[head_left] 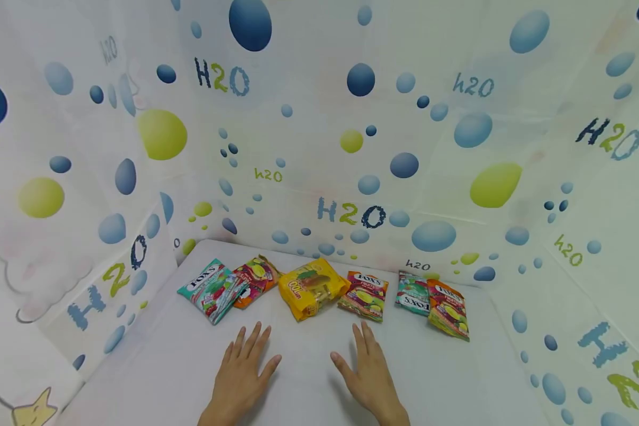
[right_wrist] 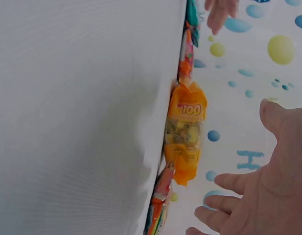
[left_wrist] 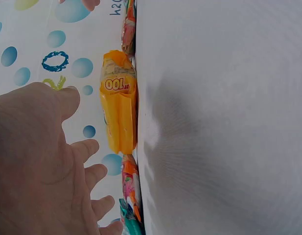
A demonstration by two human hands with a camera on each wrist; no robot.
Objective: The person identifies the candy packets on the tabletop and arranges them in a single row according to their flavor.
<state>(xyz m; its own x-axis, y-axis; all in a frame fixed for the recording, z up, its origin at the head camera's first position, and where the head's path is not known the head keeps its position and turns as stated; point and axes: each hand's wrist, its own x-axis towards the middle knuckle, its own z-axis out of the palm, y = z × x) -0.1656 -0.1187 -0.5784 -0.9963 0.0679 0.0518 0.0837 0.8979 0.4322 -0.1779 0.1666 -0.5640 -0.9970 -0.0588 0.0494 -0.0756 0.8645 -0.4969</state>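
Both hands empty, well apart from each other, palms down, fingers straight and spread, thumbs angled inward. Left hand (head_left: 242,373) raised over the white table (head_left: 303,390), fingertips pointing into the space between a teal FOX'S packet (head_left: 210,291) and a yellow packet (head_left: 310,288), touching neither. Right hand (head_left: 370,376) likewise raised, fingertips just short of the near edge of a red FOX'S packet (head_left: 364,296). Six packets in all, lying in a loose row beyond the hands, towards the back of the table. Yellow packet mid-row, set at a slant, food pictured on its front; "100" legible from both wrists. To its left, a red-orange packet (head_left: 255,278), partly covered by the teal one at the row's left end. Red FOX'S packet just right of the yellow. Further right, after a gap, a second teal packet (head_left: 412,291) (its FOX'S lettering upside down from the head view), its side overlapped by an orange FOX'S packet (head_left: 448,309) at the right end. Behind and around, a pale sheet (head_left: 309,148) printed with blue and lime bubbles and "H2O".
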